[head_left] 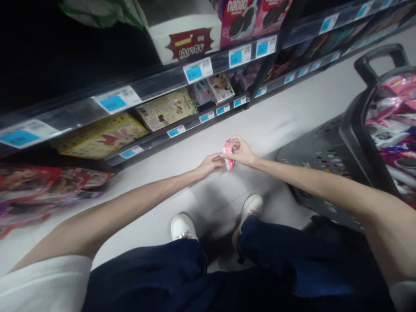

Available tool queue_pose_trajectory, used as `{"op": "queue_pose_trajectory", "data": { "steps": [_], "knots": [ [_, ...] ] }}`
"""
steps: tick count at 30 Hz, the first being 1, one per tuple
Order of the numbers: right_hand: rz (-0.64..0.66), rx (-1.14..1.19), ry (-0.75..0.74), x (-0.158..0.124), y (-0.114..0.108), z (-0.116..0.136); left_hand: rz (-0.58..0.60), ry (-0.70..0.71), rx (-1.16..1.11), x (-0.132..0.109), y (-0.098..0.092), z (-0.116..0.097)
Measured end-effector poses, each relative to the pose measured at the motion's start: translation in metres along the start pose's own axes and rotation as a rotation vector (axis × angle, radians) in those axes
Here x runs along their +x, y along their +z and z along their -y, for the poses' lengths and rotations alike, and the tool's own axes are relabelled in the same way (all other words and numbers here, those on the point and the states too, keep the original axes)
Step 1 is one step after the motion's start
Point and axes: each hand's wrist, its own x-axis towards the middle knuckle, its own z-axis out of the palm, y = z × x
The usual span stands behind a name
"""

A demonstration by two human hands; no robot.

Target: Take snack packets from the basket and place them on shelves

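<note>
A small pink and white snack packet is held between my two hands, above the pale floor. My left hand grips its left side with the fingers bent. From the right, my right hand pinches the packet, thumb across its front and fingers at its upper edge. Print on the packet is too blurred to read. To the right stands a dark plastic shopping basket, filled with several pink, white and purple snack packets.
Shelves with a price-tag rail run along the left and top. On them are a white carton, pink cookie boxes and yellow boxes. Red packages stand at the far left. My white shoes are on the floor below.
</note>
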Motion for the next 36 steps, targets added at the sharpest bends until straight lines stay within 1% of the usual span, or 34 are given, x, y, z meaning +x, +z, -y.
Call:
{"op": "queue_pose_trajectory", "data": {
  "steps": [2, 4, 6, 9, 12, 14, 19, 23, 25, 29, 32, 34, 36],
  "knots": [
    [0.013, -0.067, -0.022, 0.003, -0.001, 0.000, 0.044, 0.026, -0.011, -0.003, 0.005, -0.002],
    [0.060, -0.088, -0.055, 0.005, 0.000, 0.000, 0.054, 0.030, -0.049, -0.006, 0.011, -0.003],
    [0.112, -0.032, -0.067, 0.006, 0.000, 0.001, 0.052, 0.006, -0.076, -0.010, 0.018, -0.004],
    [0.152, 0.112, 0.007, 0.008, -0.005, 0.004, 0.041, -0.034, -0.106, -0.014, 0.023, -0.003],
    [0.176, 0.197, 0.104, 0.009, -0.013, 0.009, 0.013, -0.039, -0.126, -0.015, 0.024, 0.001],
    [0.189, 0.213, 0.137, 0.009, -0.018, 0.011, 0.015, -0.035, -0.116, -0.015, 0.023, 0.004],
    [0.203, 0.215, 0.156, 0.010, -0.019, 0.010, 0.044, -0.016, -0.096, -0.014, 0.022, 0.008],
    [0.233, 0.174, 0.145, 0.012, -0.017, 0.009, 0.011, -0.021, -0.065, -0.015, 0.019, 0.010],
    [0.287, 0.149, 0.143, 0.012, -0.019, 0.011, -0.013, -0.021, -0.027, -0.016, 0.017, 0.011],
    [0.480, -0.026, 0.136, 0.012, -0.024, 0.017, -0.028, -0.003, 0.040, -0.014, 0.011, 0.014],
    [0.610, -0.079, 0.268, 0.015, -0.028, 0.017, -0.047, 0.018, 0.097, -0.010, 0.006, 0.017],
    [0.651, -0.117, 0.319, 0.020, -0.033, 0.022, -0.080, 0.052, 0.145, -0.007, 0.004, 0.019],
    [0.642, -0.170, 0.291, 0.027, -0.039, 0.033, -0.093, 0.075, 0.192, -0.003, 0.003, 0.019]
  ]
}}
